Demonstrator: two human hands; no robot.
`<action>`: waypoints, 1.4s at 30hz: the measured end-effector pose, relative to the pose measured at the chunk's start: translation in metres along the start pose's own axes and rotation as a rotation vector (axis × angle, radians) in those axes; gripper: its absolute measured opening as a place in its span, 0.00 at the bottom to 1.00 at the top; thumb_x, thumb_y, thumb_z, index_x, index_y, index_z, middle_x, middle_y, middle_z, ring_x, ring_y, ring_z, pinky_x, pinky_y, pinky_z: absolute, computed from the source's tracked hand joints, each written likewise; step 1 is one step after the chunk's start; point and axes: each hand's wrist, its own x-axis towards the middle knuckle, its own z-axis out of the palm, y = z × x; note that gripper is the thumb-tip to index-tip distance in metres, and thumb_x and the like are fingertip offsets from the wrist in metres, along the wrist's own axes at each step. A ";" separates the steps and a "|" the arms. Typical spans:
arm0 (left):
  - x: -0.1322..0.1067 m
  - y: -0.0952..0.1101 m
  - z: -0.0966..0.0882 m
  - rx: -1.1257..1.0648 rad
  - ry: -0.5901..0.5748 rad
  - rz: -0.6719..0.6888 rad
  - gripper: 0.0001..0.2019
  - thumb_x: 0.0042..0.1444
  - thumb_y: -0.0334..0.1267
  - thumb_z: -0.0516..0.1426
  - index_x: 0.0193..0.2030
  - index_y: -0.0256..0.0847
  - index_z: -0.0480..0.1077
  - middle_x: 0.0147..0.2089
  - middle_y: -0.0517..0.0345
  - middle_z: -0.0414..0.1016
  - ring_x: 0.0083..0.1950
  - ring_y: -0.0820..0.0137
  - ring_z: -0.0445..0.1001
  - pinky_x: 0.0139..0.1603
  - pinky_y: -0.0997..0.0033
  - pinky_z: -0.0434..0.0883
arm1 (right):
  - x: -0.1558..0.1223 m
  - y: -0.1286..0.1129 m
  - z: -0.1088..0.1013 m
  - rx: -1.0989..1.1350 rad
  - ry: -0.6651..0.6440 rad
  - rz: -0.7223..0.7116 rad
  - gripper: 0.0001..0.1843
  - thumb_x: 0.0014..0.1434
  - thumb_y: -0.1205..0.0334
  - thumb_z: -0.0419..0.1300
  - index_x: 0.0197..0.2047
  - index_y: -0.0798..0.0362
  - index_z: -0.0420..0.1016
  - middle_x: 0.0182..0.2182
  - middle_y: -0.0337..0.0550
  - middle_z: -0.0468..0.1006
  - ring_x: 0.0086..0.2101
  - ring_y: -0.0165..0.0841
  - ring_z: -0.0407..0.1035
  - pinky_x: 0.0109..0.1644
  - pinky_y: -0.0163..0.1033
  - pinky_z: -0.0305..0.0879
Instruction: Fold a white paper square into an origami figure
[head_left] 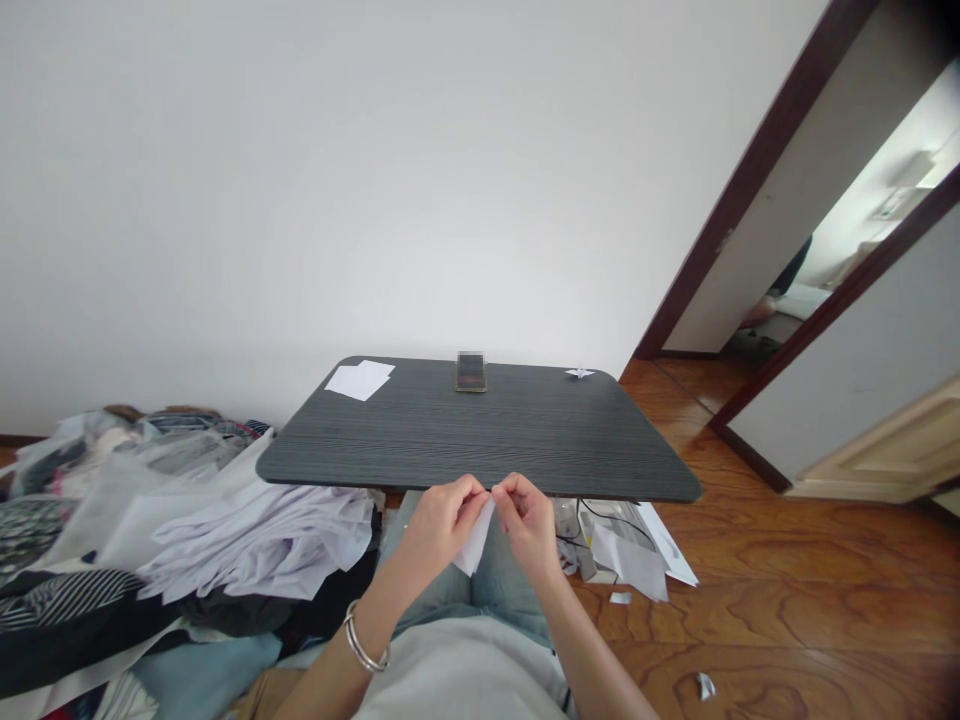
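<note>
Between my two hands hangs a small folded piece of white paper [475, 543], over my lap and just in front of the table's near edge. My left hand [448, 515] pinches it between thumb and fingers near its top. Close beside it, the fingertips of my right hand [526, 517] are closed at the paper's upper corner. The hands nearly touch each other. Much of the paper's fold is hidden behind the left fingers.
The dark table [420, 430] holds white paper sheets [360, 380] at left, a phone-like device [471, 372] at the back and a folded paper piece [580, 372] at right. Clothes [262, 540] are piled at left. Papers [630, 562] and cables lie below the table at right.
</note>
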 end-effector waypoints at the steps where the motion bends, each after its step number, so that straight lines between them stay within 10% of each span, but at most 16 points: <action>1: 0.000 0.000 0.000 -0.014 0.003 0.004 0.12 0.61 0.37 0.47 0.30 0.39 0.67 0.25 0.62 0.70 0.28 0.72 0.67 0.31 0.75 0.59 | 0.000 -0.001 0.000 0.002 -0.003 -0.001 0.13 0.56 0.55 0.57 0.25 0.53 0.65 0.16 0.30 0.57 0.18 0.25 0.50 0.21 0.32 0.47; 36: -0.007 -0.013 0.003 -0.144 -0.021 -0.029 0.13 0.61 0.41 0.47 0.29 0.39 0.66 0.24 0.64 0.65 0.26 0.74 0.63 0.28 0.75 0.56 | 0.015 -0.006 -0.021 0.025 0.134 0.010 0.16 0.55 0.49 0.58 0.26 0.53 0.65 0.14 0.29 0.58 0.16 0.25 0.51 0.20 0.32 0.46; 42: -0.004 -0.010 0.001 -0.134 0.012 -0.040 0.13 0.61 0.40 0.47 0.29 0.40 0.65 0.23 0.65 0.62 0.25 0.74 0.61 0.27 0.75 0.55 | 0.013 0.002 -0.017 0.068 -0.069 0.099 0.17 0.53 0.46 0.59 0.33 0.53 0.70 0.19 0.33 0.63 0.19 0.26 0.54 0.22 0.32 0.48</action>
